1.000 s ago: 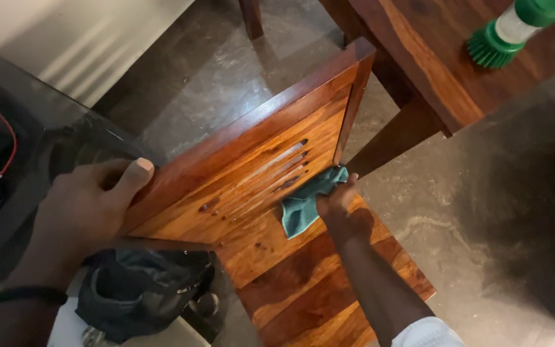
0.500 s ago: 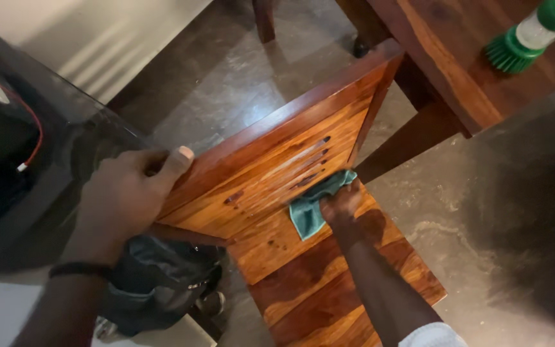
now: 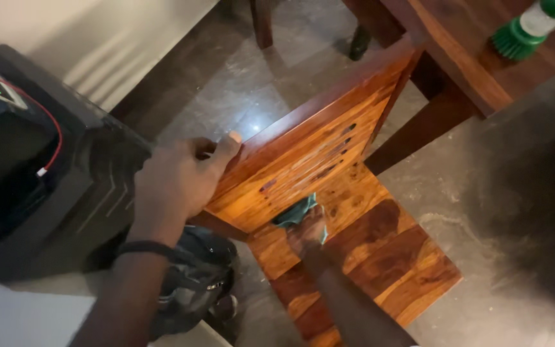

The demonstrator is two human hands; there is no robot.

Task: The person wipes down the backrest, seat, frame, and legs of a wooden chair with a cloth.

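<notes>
My left hand is closed over the top rail of the wooden chair, while my right hand presses a bunched teal cloth against the seat just below the slatted backrest.

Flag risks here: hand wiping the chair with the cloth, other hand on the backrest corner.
1. The left hand grips only the top corner of the chair backrest; pushing with the teal cloth could perhaps tip or slide the chair on the glossy floor.
2. The cloth sits right below the backrest slots; it might snag there.
3. The dark bag lies by the chair's base, a possible tripping or catching hazard.
</notes>
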